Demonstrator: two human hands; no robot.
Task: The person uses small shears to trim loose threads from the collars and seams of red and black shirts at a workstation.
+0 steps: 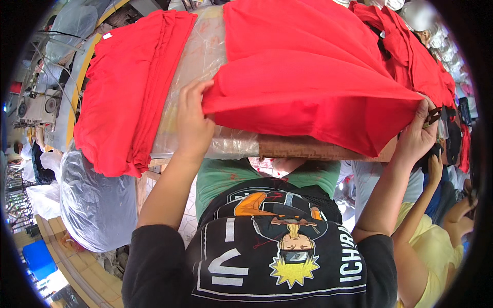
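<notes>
A wide piece of red cloth [308, 77] lies across the table in front of me, its near edge lifted and hanging in a loose fold. My left hand [196, 115] pinches the left end of this edge between thumb and fingers. At the right end, my right hand [418, 128] is closed on the cloth's corner. A small dark looped item [433, 117] shows at the right fingers; its kind is too small to tell. Left of my left hand rests a stack of folded red cloth [126, 92].
Clear plastic [197, 56] covers part of the table, whose near edge shows brown patterned board [308, 149]. More red cloth [411, 51] is heaped at the far right. A large plastic-wrapped bundle [95, 200] stands at the left. A co-worker's arm [423, 190] is close on my right.
</notes>
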